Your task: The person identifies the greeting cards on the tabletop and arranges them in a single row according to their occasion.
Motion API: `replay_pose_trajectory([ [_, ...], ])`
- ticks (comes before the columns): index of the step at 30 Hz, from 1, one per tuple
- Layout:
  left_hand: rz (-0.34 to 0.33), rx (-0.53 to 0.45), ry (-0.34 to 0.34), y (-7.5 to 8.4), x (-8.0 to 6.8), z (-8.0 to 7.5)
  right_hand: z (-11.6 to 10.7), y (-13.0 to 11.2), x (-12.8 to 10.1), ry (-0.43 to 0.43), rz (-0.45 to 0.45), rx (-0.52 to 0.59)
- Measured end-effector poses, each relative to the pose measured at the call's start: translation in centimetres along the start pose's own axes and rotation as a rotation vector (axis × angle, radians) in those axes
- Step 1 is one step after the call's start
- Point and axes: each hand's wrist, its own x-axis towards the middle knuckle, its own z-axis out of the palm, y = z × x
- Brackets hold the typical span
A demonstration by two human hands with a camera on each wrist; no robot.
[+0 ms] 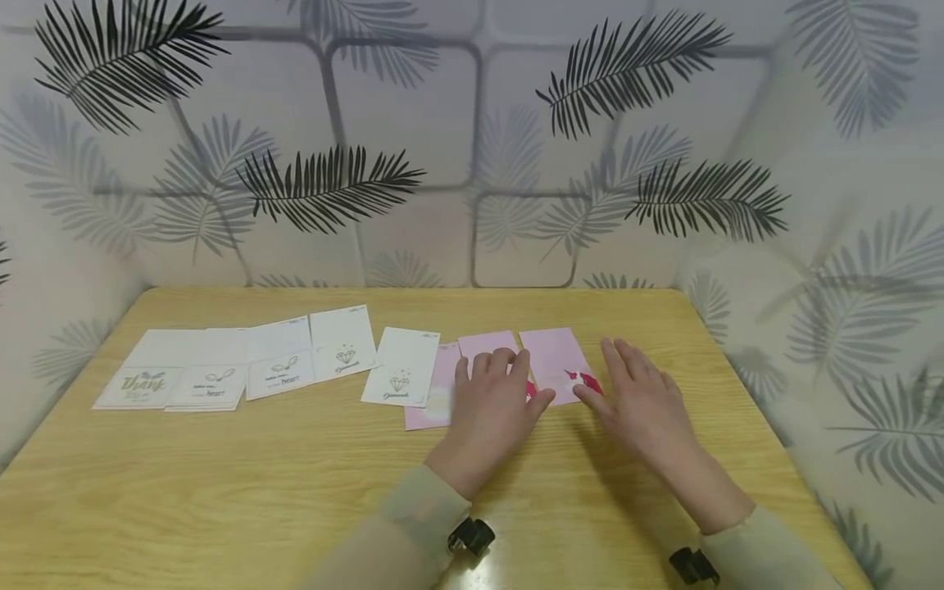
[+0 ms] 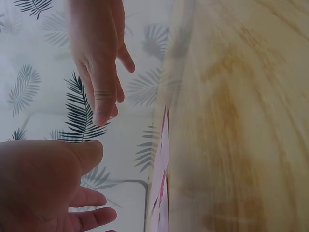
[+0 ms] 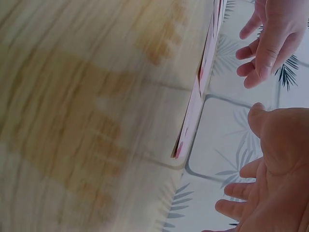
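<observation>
Three pink cards lie side by side mid-table: a right one with red marks (image 1: 553,360), a middle one (image 1: 487,342) and a left one (image 1: 435,401). My left hand (image 1: 496,393) hovers over the middle pink card with fingers relaxed, holding nothing. My right hand (image 1: 636,397) is spread flat just right of the red-marked card, its thumb near the card's lower corner. In the left wrist view the left hand (image 2: 53,188) is off the table (image 2: 241,121), beside a pink card edge (image 2: 161,164). The right wrist view shows the right hand (image 3: 275,169) lifted too, near the card edge (image 3: 193,116).
A white diamond card (image 1: 401,365) lies left of the pink ones. Further left, several white greeting cards (image 1: 221,365) overlap in a row. The wooden table (image 1: 221,492) meets leaf-patterned walls at the back and both sides.
</observation>
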Motion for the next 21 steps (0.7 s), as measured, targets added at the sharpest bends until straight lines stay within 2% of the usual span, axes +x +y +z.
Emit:
replay_pose_trajectory([
  [8,-0.009,0.017,-0.016,0.7,0.8,1.0,0.4,1.0,0.4,0.007,0.025,0.033],
  [21,-0.052,-0.053,-0.089,1.4,1.9,2.1,0.9,2.2,1.0,-0.083,0.099,0.080],
])
